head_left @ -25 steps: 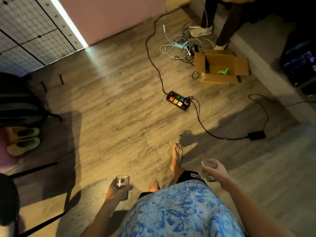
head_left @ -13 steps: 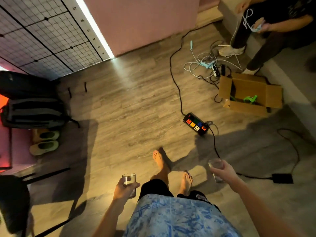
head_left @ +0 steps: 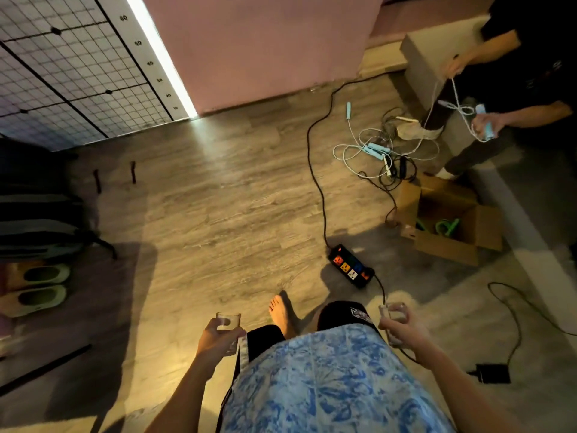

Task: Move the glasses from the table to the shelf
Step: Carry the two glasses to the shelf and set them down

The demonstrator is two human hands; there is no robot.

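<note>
Two clear glasses are carried above the wooden floor (head_left: pixel 218 214), one in each hand. The left hand (head_left: pixel 215 337) curls its fingers and thumb round the lower part of the left glass (head_left: pixel 228 320), which stands upright with its rim above the knuckles, just left of the person's blue patterned shirt (head_left: pixel 327 385). The right hand (head_left: pixel 406 331) wraps round the right glass (head_left: pixel 392 312) in the same way, upright, on the shirt's right side; its outline is slightly blurred. Between the two hands one bare foot (head_left: pixel 281 312) is planted on the boards. Ahead of the right glass a black power strip (head_left: pixel 351 270) with coloured sockets lies on the floor, a black cord (head_left: pixel 315 170) running from it toward the pink wall (head_left: pixel 265 48). Farther right an open cardboard box (head_left: pixel 446 242) holds green items, and beyond it a tangle of cables (head_left: pixel 381 151) lies near a second person (head_left: pixel 530 89) in dark clothes who holds a pale cable in both hands. At the left edge a pair of slippers (head_left: pixel 40 285) sits near a dark backpack (head_left: pixel 34 226), with a wire grid panel (head_left: pixel 62 73) beyond.
</note>
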